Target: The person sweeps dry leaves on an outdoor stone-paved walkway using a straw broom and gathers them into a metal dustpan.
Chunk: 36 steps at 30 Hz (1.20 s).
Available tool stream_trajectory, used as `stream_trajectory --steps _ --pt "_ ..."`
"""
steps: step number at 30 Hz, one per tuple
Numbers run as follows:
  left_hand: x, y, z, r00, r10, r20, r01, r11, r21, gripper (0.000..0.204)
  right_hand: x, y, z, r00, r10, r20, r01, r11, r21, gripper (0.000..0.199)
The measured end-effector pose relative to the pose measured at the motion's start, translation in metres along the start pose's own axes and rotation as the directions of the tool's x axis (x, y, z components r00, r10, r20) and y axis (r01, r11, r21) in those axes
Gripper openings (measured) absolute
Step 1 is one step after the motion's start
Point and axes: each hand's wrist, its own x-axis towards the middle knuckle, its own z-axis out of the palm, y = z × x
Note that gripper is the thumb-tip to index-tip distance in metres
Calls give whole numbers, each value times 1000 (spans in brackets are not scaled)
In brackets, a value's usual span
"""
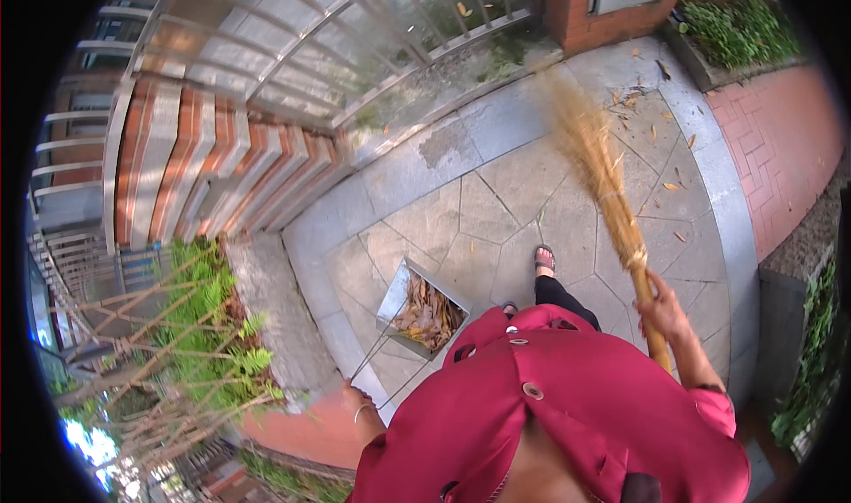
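Where the broom (618,206) flares, its bristles (579,126) blur.

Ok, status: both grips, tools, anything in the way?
Left grip: dustpan by its thin handle. Right grip: broom. Dustpan holds brown leaves. Sandalled foot between dustpan and broom.

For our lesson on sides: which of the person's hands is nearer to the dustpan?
Left. The left hand holds the handle of the dustpan; the right hand grips the broom, off to its right.

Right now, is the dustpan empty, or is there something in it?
Not empty: the dustpan holds a heap of dry brown leaves covering most of its inside. What lies beneath them, I can't tell.
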Motion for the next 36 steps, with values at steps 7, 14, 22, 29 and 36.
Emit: stream_trajectory --steps 7,14,22,29,36 --pt "5 -83 -28 993 -111 -28 106 986 -129 32 -6 137 55 934 -179 309 187 982 6 69" --pt "-4 -143 -95 994 -72 -77 57 981 -184 31 -7 161 35 997 21 79 -14 996 -85 69" --pt "30 -224 -125 992 -90 -87 83 993 -78 28 -82 220 69 968 -191 160 219 958 -182 67" --pt "39 -249 -128 987 17 -157 -32 995 -97 30 -72 245 91 802 -31 597 59 998 -28 68" --pt "-38 -212 -151 969 55 -240 -62 998 -20 28 -30 254 -2 946 -25 323 188 855 -484 69"
